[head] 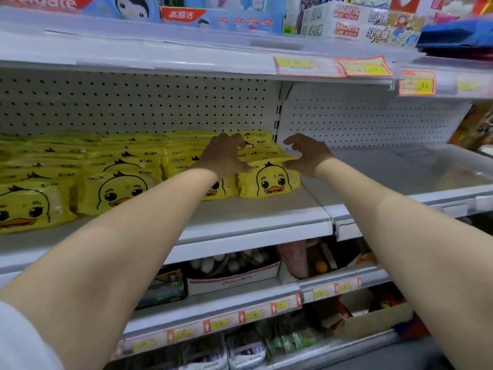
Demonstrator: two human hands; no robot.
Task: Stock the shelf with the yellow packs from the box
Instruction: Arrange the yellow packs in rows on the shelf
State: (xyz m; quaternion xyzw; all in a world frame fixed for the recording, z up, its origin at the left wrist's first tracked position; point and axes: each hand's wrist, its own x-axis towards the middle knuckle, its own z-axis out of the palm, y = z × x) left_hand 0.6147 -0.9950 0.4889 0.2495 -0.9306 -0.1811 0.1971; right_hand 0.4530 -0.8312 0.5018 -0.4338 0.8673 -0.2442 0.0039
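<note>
A: Orientation of yellow packs [269, 180]?
B: Standing on edge on white shelf [256, 217], duck faces toward aisle, long axis across the shelf; rows stacked back to pegboard wall [133, 102].

A: Hands?
B: Left hand [226, 156] spread, fingers resting on top of rightmost stack. Right hand [306, 156] open, fingers curled, thumb touching front pack's right edge; nothing gripped.

A: Surroundings?
B: Store aisle. Shelf bare to the right. Toothpaste boxes [221, 20] above, price tags [362, 65] on rail.

Bright even light, soft blur, edges bowed
</note>
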